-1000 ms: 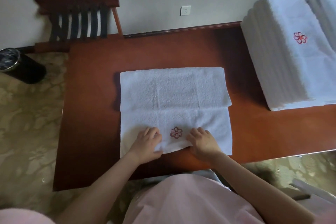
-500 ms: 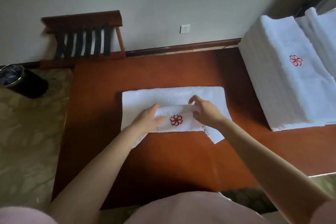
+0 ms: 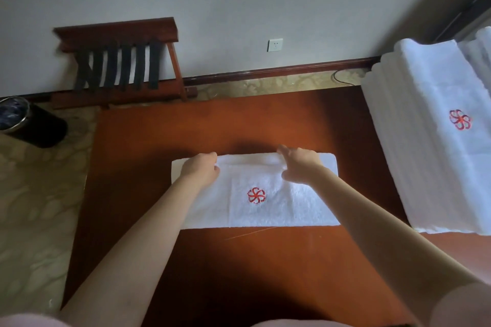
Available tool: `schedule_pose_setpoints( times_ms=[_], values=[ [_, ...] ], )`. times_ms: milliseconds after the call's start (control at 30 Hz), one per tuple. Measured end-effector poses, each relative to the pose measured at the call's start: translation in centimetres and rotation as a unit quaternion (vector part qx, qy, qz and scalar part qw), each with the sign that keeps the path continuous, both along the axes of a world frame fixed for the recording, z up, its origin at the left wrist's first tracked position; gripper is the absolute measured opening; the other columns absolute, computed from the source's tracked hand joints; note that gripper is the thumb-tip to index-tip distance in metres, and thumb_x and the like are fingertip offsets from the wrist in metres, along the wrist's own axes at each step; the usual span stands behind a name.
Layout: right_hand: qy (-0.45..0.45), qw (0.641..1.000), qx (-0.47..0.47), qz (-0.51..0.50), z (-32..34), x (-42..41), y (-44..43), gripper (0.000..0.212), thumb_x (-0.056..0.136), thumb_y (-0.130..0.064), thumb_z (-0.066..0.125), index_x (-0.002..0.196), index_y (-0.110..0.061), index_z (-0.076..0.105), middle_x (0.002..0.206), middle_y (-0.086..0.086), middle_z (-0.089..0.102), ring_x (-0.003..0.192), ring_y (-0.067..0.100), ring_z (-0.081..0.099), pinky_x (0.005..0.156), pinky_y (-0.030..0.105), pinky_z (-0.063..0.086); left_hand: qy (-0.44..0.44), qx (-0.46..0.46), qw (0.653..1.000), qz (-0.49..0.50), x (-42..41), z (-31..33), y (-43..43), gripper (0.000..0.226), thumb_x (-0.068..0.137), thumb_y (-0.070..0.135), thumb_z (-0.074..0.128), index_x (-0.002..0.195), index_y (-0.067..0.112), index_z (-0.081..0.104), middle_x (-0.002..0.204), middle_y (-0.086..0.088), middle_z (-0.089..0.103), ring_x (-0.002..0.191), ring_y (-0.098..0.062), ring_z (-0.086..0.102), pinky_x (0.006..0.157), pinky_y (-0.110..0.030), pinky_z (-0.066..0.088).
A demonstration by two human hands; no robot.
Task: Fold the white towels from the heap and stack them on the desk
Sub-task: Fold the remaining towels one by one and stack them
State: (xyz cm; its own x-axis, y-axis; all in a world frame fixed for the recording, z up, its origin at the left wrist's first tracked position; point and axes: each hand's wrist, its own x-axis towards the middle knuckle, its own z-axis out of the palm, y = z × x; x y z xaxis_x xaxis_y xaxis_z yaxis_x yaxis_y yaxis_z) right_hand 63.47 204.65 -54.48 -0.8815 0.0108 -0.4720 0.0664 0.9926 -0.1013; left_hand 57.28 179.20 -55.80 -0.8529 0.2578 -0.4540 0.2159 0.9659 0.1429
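A white towel (image 3: 265, 210) with a red flower emblem lies folded into a long band in the middle of the brown desk (image 3: 239, 273). My left hand (image 3: 200, 171) grips the folded-over edge at the towel's far left. My right hand (image 3: 299, 166) grips the same edge at the far right of centre, thumb under and fingers over. The emblem faces up between my forearms. At the desk's right end stands a tall stack of folded white towels (image 3: 430, 146), its top towel showing the same red emblem.
A wooden luggage rack (image 3: 119, 64) with black straps stands against the wall beyond the desk's left end. A black waste bin (image 3: 29, 122) sits on the patterned carpet at the left. A wall socket (image 3: 275, 44) and a cable lie behind the desk.
Both hands carried the towel's near edge away from me and laid it over the far part. The towel went from a wide sheet to a narrow band with the emblem on top.
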Motion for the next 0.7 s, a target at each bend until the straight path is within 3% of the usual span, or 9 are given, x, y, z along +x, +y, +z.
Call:
schedule_pose_setpoints(
  times_ms=[100, 167, 300, 433, 567, 700],
  values=[
    [-0.024, 0.999, -0.028, 0.013, -1.1, 0.3, 0.0, 0.076, 0.078, -0.045, 0.065, 0.143, -0.026, 0.03, 0.13, 0.002, 0.052, 0.113, 0.025, 0.051, 0.081, 0.034, 0.048, 0.022, -0.028, 0.999, -0.006, -0.5, -0.9, 0.0, 0.013, 0.095, 0.02, 0.04, 0.09, 0.014, 0.051, 0.096, -0.007, 0.063, 0.079, -0.026, 0.053, 0.06, -0.03, 0.034],
    [-0.001, 0.999, -0.021, 0.026, -2.0, 0.9, -0.3, 0.068, 0.081, -0.041, 0.064, 0.14, -0.024, 0.035, 0.131, 0.001, 0.05, 0.118, 0.024, 0.048, 0.093, 0.037, 0.045, 0.033, -0.051, 0.998, -0.023, -0.4, -1.4, 0.1, 0.01, 0.095, 0.014, 0.039, 0.089, 0.015, 0.047, 0.099, -0.007, 0.064, 0.083, -0.028, 0.057, 0.062, -0.03, 0.034],
    [0.103, 0.993, -0.059, -0.026, -3.2, 1.3, 0.7, 0.022, 0.091, -0.026, 0.055, 0.11, -0.016, 0.058, 0.112, 0.002, 0.058, 0.106, 0.024, 0.05, 0.083, 0.033, 0.038, 0.079, -0.034, 0.996, -0.022, 0.0, -2.0, -0.1, 0.013, 0.095, 0.011, 0.037, 0.097, 0.01, 0.05, 0.103, -0.008, 0.06, 0.092, -0.029, 0.058, 0.068, -0.034, 0.037],
    [0.121, 0.986, -0.103, -0.044, -3.3, 0.4, 1.5, 0.024, 0.096, -0.032, 0.05, 0.11, -0.014, 0.059, 0.11, 0.003, 0.058, 0.104, 0.025, 0.051, 0.083, 0.035, 0.037, 0.119, 0.002, 0.993, 0.005, 0.1, -2.2, -0.6, 0.013, 0.097, 0.012, 0.035, 0.094, 0.009, 0.048, 0.099, -0.009, 0.055, 0.074, -0.027, 0.052, 0.059, -0.034, 0.034],
    [0.14, 0.984, -0.085, -0.065, -3.7, -0.9, 1.4, 0.022, 0.098, -0.03, 0.047, 0.109, -0.014, 0.055, 0.101, 0.005, 0.065, 0.095, 0.029, 0.057, 0.077, 0.035, 0.034, 0.114, -0.073, 0.991, -0.007, -1.2, -2.0, -0.3, 0.003, 0.095, 0.011, 0.041, 0.095, 0.014, 0.042, 0.086, -0.009, 0.067, 0.076, -0.034, 0.064, 0.05, -0.031, 0.026],
    [0.126, 0.986, -0.074, -0.075, -4.1, -1.5, 1.6, 0.02, 0.094, -0.029, 0.05, 0.106, -0.015, 0.057, 0.097, 0.004, 0.066, 0.093, 0.028, 0.059, 0.078, 0.035, 0.033, 0.091, -0.13, 0.986, -0.039, -2.3, -2.0, 0.6, 0.009, 0.094, 0.012, 0.045, 0.103, 0.013, 0.047, 0.087, -0.007, 0.069, 0.078, -0.029, 0.065, 0.061, -0.029, 0.031]
  ],
)
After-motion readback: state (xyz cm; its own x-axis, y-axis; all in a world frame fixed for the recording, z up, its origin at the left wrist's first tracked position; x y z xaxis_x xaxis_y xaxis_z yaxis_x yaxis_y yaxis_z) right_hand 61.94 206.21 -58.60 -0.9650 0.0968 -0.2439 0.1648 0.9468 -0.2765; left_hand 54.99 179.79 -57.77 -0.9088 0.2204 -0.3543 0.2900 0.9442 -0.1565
